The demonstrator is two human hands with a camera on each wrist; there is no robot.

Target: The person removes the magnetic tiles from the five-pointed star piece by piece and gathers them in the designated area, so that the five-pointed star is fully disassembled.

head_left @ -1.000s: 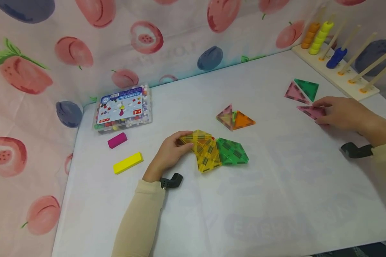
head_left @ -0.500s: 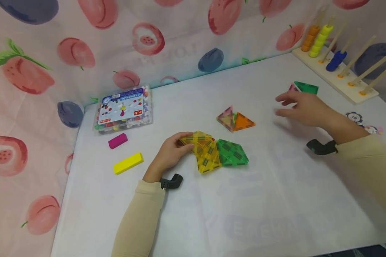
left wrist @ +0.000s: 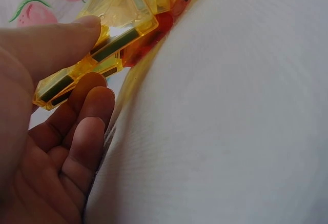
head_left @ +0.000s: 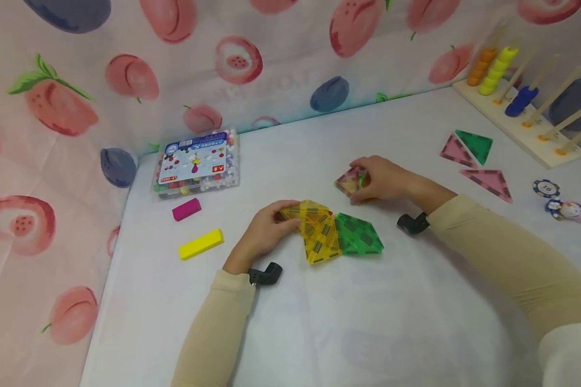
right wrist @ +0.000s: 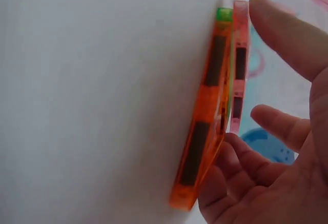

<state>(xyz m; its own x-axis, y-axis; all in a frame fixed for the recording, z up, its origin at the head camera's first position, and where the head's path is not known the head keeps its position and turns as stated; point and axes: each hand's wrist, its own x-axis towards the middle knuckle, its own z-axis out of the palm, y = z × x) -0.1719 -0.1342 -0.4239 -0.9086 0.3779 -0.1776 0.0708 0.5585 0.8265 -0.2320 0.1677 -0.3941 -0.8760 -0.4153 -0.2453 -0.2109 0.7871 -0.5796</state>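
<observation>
My left hand [head_left: 266,231] pinches the left corner of a joined group of yellow magnetic tiles [head_left: 323,242] between thumb and fingers; the left wrist view shows the thumb on top of a yellow tile [left wrist: 115,42]. Green magnetic tiles [head_left: 360,235] adjoin the group's right side. Farther back, my right hand [head_left: 384,180] has its thumb and fingers around a small overlapping stack of tiles. In the right wrist view, the stack has an orange tile [right wrist: 197,131] and a pink tile [right wrist: 240,65], with fingertips at the orange edge and the thumb tip beside the pink one.
To the right lie a green triangle [head_left: 476,145], two pink triangles [head_left: 491,183], a poker chip [head_left: 546,188] and a small figurine [head_left: 567,209]. A peg board [head_left: 537,145] with coloured beads stands behind. At left are a bead box [head_left: 193,164], a magenta block [head_left: 186,209] and a yellow block [head_left: 200,244].
My right hand has let go of a pink triangle at the right and moved left to the orange and pink stack. The left hand keeps its hold on the yellow tiles. The head view shifts slightly.
</observation>
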